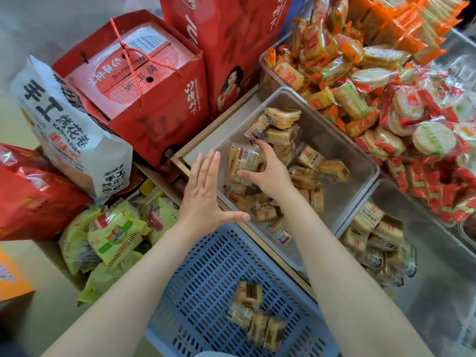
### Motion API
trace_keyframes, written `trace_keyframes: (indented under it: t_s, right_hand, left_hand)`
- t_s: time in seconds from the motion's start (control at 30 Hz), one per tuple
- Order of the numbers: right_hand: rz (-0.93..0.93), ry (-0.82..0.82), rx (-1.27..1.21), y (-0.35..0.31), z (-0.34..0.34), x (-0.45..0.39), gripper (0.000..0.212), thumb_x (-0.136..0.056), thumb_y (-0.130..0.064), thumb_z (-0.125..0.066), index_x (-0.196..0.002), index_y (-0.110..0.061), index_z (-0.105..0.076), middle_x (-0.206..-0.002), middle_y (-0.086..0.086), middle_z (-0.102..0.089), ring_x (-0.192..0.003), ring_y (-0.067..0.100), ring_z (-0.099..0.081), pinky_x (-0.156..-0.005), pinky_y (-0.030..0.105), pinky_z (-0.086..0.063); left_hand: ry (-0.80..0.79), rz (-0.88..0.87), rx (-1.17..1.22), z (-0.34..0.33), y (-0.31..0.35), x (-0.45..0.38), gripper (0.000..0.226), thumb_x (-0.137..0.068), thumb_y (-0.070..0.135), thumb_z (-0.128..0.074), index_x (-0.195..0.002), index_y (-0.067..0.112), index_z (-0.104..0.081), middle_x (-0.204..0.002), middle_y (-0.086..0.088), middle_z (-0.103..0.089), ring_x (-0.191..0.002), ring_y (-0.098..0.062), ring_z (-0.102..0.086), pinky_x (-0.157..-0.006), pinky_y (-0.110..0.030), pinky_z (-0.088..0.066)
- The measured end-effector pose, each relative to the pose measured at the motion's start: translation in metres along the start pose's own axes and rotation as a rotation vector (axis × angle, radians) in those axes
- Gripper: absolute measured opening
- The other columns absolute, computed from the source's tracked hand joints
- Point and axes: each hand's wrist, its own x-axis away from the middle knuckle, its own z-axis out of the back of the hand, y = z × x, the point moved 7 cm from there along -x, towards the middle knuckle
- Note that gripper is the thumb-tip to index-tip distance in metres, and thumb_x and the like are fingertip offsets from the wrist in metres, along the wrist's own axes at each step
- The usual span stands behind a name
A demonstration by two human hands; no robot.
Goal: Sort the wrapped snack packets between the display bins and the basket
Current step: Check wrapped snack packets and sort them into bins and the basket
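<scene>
My right hand (268, 173) reaches into the clear bin (360, 153), thumb and fingers curled round a tan snack packet (243, 163) that sits at the left side of the bin on top of the others. My left hand (203, 197) hangs just left of it, over the bin's near left corner, with the fingers straight and close together, the thumb spread out to the right, holding nothing.

The clear bin holds a loose heap of the same tan packets (306, 166), mostly along its left and near sides, with bare bottom showing on the right. Near me, below both forearms, is the blue basket (206, 279), its slotted floor mostly bare, with a small cluster of tan packets (255, 318) lying toward its near right part. To the right of the basket, a second clear bin (422, 228) holds more of the tan packets (371, 238) at its left end.

Far right, other bins are piled high with orange-and-yellow wrapped snacks (332, 55) and round red-and-white wrapped crackers (422, 130). On the left stand a red gift box (144, 104) with a cord handle, a taller red box (231, 47) behind it, a white bag with large black characters (67, 130), a red bag (31, 191) and some green packets (116, 233).
</scene>
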Motion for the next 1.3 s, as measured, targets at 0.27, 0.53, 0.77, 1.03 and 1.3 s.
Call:
trace_keyframes:
  t_s: [0.27,0.53,0.77,1.03,1.3]
  right_hand:
    - [-0.061,-0.230,0.182,-0.013,0.004,-0.024,0.104,-0.076,-0.043,-0.087,-0.159,-0.031,-0.026,-0.163,0.002,-0.035,-0.148,0.028,-0.034,-0.114,0.043,-0.036]
    - [-0.082,-0.255,0.114,-0.010,0.000,-0.015,0.106,-0.076,-0.042,-0.088,-0.156,-0.021,-0.022,-0.151,0.005,-0.045,-0.116,0.016,-0.046,-0.092,0.031,-0.040]
    - [-0.094,-0.134,0.059,-0.008,0.009,0.015,0.101,-0.077,-0.048,-0.085,-0.156,-0.017,-0.030,-0.150,0.002,-0.047,-0.135,0.022,-0.047,-0.104,0.037,-0.046]
    - [-0.105,-0.039,-0.344,0.006,0.038,0.139,0.046,-0.084,-0.048,-0.078,-0.122,-0.027,-0.061,-0.111,-0.003,-0.075,-0.102,0.015,-0.072,-0.093,0.041,-0.059]
    - [-0.132,0.177,-0.500,0.043,0.051,0.272,0.035,-0.097,-0.057,-0.055,-0.117,-0.032,-0.069,-0.106,-0.012,-0.074,-0.096,0.010,-0.070,-0.083,0.031,-0.058]
  left_hand:
    - [0.009,0.036,0.034,0.001,-0.001,-0.002,0.153,-0.048,0.107,-0.037,-0.162,0.016,0.007,-0.171,0.004,0.008,-0.153,-0.008,0.023,-0.124,-0.030,0.013]
    - [0.016,0.024,0.033,0.002,-0.001,-0.003,0.152,-0.049,0.105,-0.041,-0.163,0.016,0.005,-0.171,0.004,0.007,-0.154,-0.009,0.021,-0.122,-0.028,0.015]
    - [-0.024,0.041,0.013,0.005,0.000,0.000,0.149,-0.051,0.100,-0.050,-0.162,0.020,0.011,-0.170,0.007,0.015,-0.153,-0.009,0.025,-0.125,-0.036,0.009]
    - [-0.201,-0.032,0.335,0.027,0.077,0.036,0.104,-0.069,0.081,-0.066,-0.155,0.029,-0.037,-0.154,0.008,-0.048,-0.144,-0.007,-0.038,-0.125,-0.038,-0.022]
    - [-0.431,0.117,0.743,-0.006,0.121,0.115,0.033,-0.084,0.049,-0.079,-0.114,0.039,-0.069,-0.109,0.015,-0.074,-0.098,0.003,-0.068,-0.084,-0.020,-0.055]
